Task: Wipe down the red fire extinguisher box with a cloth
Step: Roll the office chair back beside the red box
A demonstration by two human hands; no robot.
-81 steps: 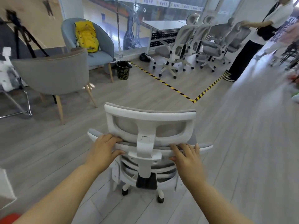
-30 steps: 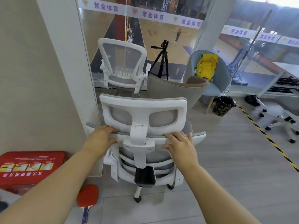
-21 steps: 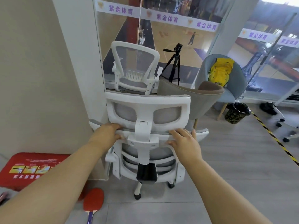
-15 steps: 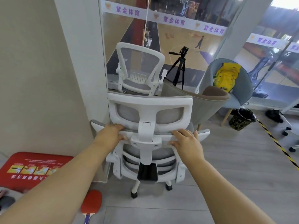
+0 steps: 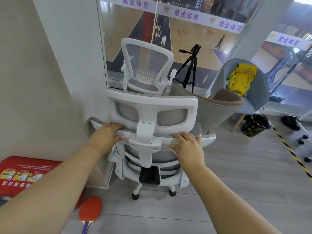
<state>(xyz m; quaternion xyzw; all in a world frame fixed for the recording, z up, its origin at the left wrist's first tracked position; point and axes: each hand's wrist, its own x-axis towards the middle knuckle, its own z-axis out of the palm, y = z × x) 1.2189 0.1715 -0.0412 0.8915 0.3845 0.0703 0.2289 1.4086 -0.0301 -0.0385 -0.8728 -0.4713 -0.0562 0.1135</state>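
Note:
The red fire extinguisher box (image 5: 25, 173) lies low at the far left against the beige wall, its top printed with yellow pictures and white text; my left forearm covers its right end. Both hands grip the top of the backrest of a white office chair (image 5: 152, 105) in the middle of the view. My left hand (image 5: 105, 135) holds the left side of the backrest rim, and my right hand (image 5: 188, 146) holds the right side. No cloth is in view.
A red table tennis paddle (image 5: 90, 211) lies on the floor by the box. Beyond stand another white mesh chair (image 5: 146, 65), a beige armchair (image 5: 207, 107), a blue armchair with a yellow bag (image 5: 240, 80), a black tripod (image 5: 190, 66), a camouflage bin (image 5: 254, 126) and yellow-black floor tape (image 5: 290, 152).
I have turned and rolled the chair from the open floor into the corner by the wall and window. The red box and paddle came into view at the left.

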